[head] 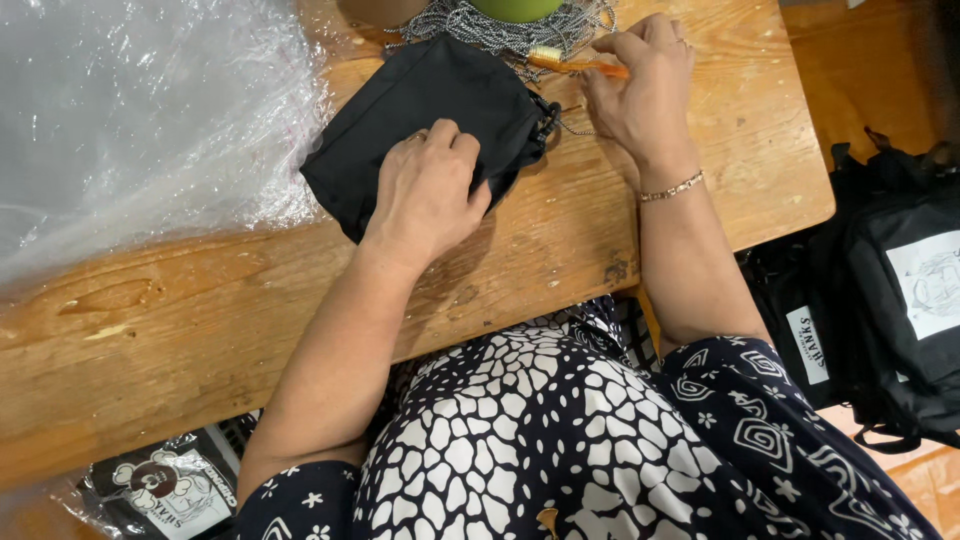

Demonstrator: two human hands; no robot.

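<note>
A small black fabric pouch (420, 105) lies on a worn wooden table (200, 300). My left hand (428, 190) presses down on the pouch's near end, fingers curled over it. My right hand (640, 95) is just right of the pouch, at its zipper end, and pinches a thin metal ball chain (575, 130) that runs toward the zipper pull. An orange toothbrush (580, 64) lies under the right hand's fingertips. A heap of ball chains (500, 30) sits at the far edge of the table.
Crinkled clear plastic sheeting (140, 110) covers the table's left part. A green round object (515, 8) stands among the chains. Black bags with white labels (890, 290) are stacked on the floor at right. A packaged black bag (160, 490) lies at lower left.
</note>
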